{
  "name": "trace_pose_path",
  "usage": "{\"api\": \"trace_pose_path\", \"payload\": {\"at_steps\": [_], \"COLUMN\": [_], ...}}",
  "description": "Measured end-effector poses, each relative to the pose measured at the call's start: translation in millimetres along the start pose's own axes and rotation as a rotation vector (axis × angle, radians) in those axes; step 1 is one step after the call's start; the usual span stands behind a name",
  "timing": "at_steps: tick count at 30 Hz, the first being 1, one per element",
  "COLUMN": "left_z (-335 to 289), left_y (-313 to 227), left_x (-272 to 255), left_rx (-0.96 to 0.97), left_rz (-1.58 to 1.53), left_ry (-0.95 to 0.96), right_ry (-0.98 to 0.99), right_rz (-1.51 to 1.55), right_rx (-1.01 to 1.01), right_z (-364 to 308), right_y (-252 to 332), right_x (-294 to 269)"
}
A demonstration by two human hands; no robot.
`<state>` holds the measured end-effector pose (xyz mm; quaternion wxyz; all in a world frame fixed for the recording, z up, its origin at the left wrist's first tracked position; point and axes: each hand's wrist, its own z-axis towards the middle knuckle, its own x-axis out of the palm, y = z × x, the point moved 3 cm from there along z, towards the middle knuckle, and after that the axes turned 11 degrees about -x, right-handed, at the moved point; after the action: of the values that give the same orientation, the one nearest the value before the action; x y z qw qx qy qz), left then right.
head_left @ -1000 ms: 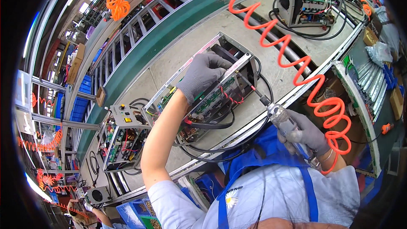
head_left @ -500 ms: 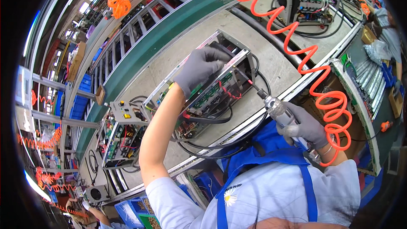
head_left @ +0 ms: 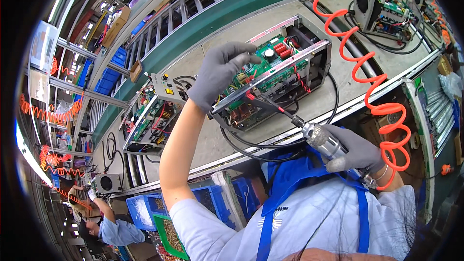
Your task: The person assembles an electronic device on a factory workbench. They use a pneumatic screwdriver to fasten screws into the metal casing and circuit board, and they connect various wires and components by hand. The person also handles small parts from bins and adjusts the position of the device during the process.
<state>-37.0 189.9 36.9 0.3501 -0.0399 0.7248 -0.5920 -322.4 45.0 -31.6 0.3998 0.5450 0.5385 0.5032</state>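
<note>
Across the middle runs the grey workbench (head_left: pixel 350 87), and on it, squarely ahead of the person, sits the open metal housing (head_left: pixel 292 64), tilted across the view with its green circuit board (head_left: pixel 266 48) showing between the rails. Over to the right, the orange coiled hose (head_left: pixel 382 108) loops down beside the silver power driver (head_left: pixel 321 137). And here's the right hand (head_left: pixel 355 150), gloved in grey, wrapped firmly around that driver, fingers closed on its body. The left hand (head_left: pixel 217 72), gloved too, hangs over the housing's left part, thumb and forefinger loosely bent above the board; its palm is hidden, so I can't tell whether it holds anything or touches the frame. Down to the slim bit (head_left: pixel 280 109) now, reaching in toward the near rail; whether it's seated on a fastener is too small to call. Good work here, I'd judge, means lining the bit up straight with its fastener, pressing steadily, and keeping that left hand's fingertips clear of the tip and the red wires (head_left: pixel 303 82) nearby. Smallest of all, the writing: dark lettering (head_left: pixel 279 209) on the shirt, partly folded, and fine printing along the housing's rails, too small to read.
</note>
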Motion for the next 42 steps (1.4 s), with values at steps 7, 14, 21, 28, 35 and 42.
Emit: {"api": "trace_pose_path", "payload": {"at_steps": [7,14,21,28,35,42], "left_z": [-14,-14,-15,-6,-9,-1], "left_y": [31,36,36,48,49,60], "left_x": [-10,-4,-3,-9,-9,-12], "left_rx": [0.14,0.103,0.155,0.052,0.147,0.112], "left_rz": [0.506,0.533,0.681,0.503,0.527,0.446], "left_ry": [-0.147,-0.075,-0.183,-0.111,-0.169,-0.074], "right_ry": [-0.026,-0.093,-0.126,-0.189,-0.206,-0.215], "right_rz": [0.013,0.079,0.044,-0.26,-0.225,0.307], "right_rx": [0.005,0.049,0.012,-0.093,-0.145,-0.007], "right_z": [7,6,8,10,10,5], "right_y": [10,10,4,-14,-17,-5], "right_x": [20,34,42,46,51,62]}}
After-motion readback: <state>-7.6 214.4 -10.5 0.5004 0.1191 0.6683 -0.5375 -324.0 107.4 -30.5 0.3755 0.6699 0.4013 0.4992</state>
